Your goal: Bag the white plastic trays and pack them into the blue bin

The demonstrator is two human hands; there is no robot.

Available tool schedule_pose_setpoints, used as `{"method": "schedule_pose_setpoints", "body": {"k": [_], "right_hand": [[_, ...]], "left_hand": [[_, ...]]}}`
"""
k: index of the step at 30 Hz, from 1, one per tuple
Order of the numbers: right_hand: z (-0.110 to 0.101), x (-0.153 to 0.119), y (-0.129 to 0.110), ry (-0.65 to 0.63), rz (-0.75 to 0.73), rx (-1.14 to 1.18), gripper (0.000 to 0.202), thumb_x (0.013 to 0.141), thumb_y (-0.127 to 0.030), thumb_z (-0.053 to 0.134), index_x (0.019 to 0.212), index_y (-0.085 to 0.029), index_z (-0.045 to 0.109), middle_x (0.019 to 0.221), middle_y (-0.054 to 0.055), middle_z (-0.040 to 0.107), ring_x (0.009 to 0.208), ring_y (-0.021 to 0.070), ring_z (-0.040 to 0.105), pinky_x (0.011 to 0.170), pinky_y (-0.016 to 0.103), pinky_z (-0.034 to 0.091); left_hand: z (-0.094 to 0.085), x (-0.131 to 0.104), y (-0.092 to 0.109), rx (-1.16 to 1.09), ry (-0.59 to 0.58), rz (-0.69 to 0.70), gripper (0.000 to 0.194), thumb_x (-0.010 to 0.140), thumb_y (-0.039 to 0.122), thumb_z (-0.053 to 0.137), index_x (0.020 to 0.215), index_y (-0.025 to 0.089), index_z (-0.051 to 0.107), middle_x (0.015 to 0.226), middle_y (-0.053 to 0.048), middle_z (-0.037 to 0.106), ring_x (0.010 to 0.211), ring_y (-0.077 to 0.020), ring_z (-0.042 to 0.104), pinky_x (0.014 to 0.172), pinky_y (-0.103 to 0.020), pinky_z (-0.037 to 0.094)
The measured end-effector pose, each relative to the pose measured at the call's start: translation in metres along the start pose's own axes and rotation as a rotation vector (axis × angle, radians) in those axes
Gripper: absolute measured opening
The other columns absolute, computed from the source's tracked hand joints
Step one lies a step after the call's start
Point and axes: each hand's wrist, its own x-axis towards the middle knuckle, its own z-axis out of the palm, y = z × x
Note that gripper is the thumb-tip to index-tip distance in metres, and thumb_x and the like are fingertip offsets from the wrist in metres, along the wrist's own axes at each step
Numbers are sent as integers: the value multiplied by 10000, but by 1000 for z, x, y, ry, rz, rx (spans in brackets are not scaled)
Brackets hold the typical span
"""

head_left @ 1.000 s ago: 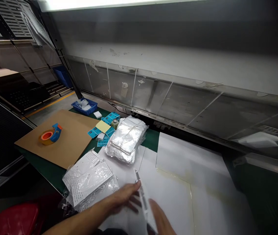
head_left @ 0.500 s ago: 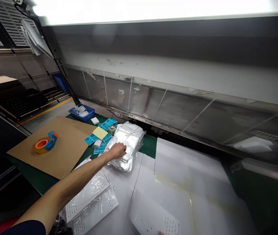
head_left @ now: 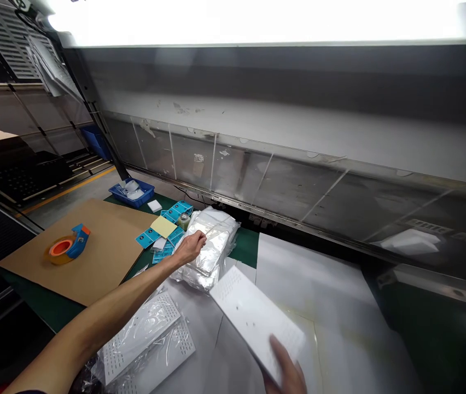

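Note:
My left hand (head_left: 191, 247) is over the stack of clear plastic bags (head_left: 212, 232), with its fingers pinched on the top bag. In my right hand (head_left: 284, 369) is a white perforated panel (head_left: 257, 320), with slots near its ends and a few round holes. The panel is tilted up over the white work surface, and its near end is partly hidden by my fingers. To the left, below my left forearm, lie white perforated panels (head_left: 146, 334) in clear plastic wrapping.
A brown cardboard sheet (head_left: 105, 232) carries an orange and blue tape dispenser (head_left: 69, 244). Blue label sheets (head_left: 178, 210), a yellow note pad (head_left: 163, 226), a small jar (head_left: 184, 220) and a blue tray (head_left: 145, 194) stand near the bags. White sheets (head_left: 298, 273) cover part of the green table (head_left: 246, 245).
My right hand has come into view, lifting and turning the white panel up from the table. My left hand stays at the bag stack, its fingers drawn slightly back.

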Motion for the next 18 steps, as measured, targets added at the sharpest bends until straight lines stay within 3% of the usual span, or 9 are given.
{"method": "schedule_pose_setpoints", "body": {"k": [4,7,10,14,16,18], "right_hand": [[87,54,-41,-154,-19,387,508,693,-347,693,1150,-187,538,1093,31,647,997,224,613,821,360,535],[149,97,-59,-131,-1,421,427,759,-281,654,1144,-155,517,1063,54,636,901,193,634,756,356,549],[186,123,-65,-105,2,411,327,840,-285,579,1132,-149,519,1066,66,604,859,164,622,719,349,545],[192,129,-65,-87,-50,331,305,849,-306,567,1108,-148,534,1042,61,613,829,153,624,703,338,543],[175,120,-67,-81,-103,260,358,808,-315,611,1109,-135,540,1030,70,640,831,172,640,716,342,545],[146,101,-70,-76,-191,179,493,749,-345,656,1174,-138,515,1073,78,648,908,209,637,782,350,532]], "left_hand": [[-6,3,7,-119,32,14,218,897,346,369,823,200,513,716,-7,616,673,-155,566,623,-260,401],[-16,-2,22,-192,63,32,225,883,357,395,789,193,518,692,-10,599,665,-159,557,636,-267,405],[-28,-22,46,-273,79,54,245,888,371,399,759,191,502,665,-1,570,633,-143,534,627,-260,414],[-38,-74,76,-494,84,-16,278,915,397,352,742,198,438,599,37,483,544,-106,484,548,-233,433],[-38,-103,82,-754,139,-175,279,907,436,366,746,211,399,550,66,413,450,-90,427,435,-214,405],[-35,-127,84,-985,243,-363,293,881,486,406,754,224,372,515,94,335,363,-69,324,326,-184,311]]}}
